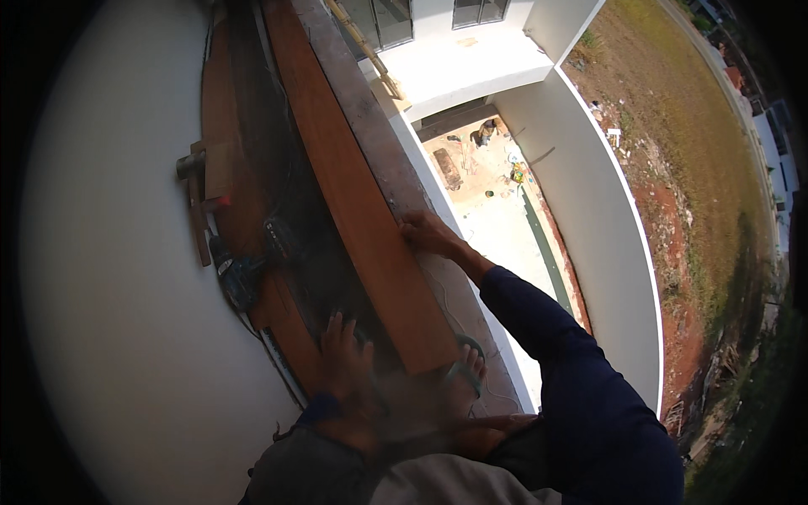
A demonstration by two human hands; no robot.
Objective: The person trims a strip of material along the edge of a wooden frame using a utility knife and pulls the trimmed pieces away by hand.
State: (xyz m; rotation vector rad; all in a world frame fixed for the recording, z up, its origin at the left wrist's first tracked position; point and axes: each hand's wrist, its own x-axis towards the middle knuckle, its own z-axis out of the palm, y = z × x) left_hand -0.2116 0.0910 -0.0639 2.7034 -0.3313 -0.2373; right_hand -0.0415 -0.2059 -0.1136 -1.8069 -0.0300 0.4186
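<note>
A long reddish-brown wooden board (352, 198) lies along the ledge in front of me, its near end beside my sandalled foot (468, 370). My right hand (429, 234) reaches across to the board's right edge, its fingers bent and closed against that edge. Lower left, my left hand (343, 353) has its fingers stretched out over the dark strip left of the board; it holds nothing I can see. A blue cordless drill (237, 278) rests by the white wall, on other brown boards (220, 93).
A hammer (200, 210) and a wood block (219, 171) lie by the white wall (109, 219). Right of the concrete ledge (370, 126) is a drop to a lower yard, where a person (486, 132) is among scattered materials. A thin cable (450, 307) trails along the ledge.
</note>
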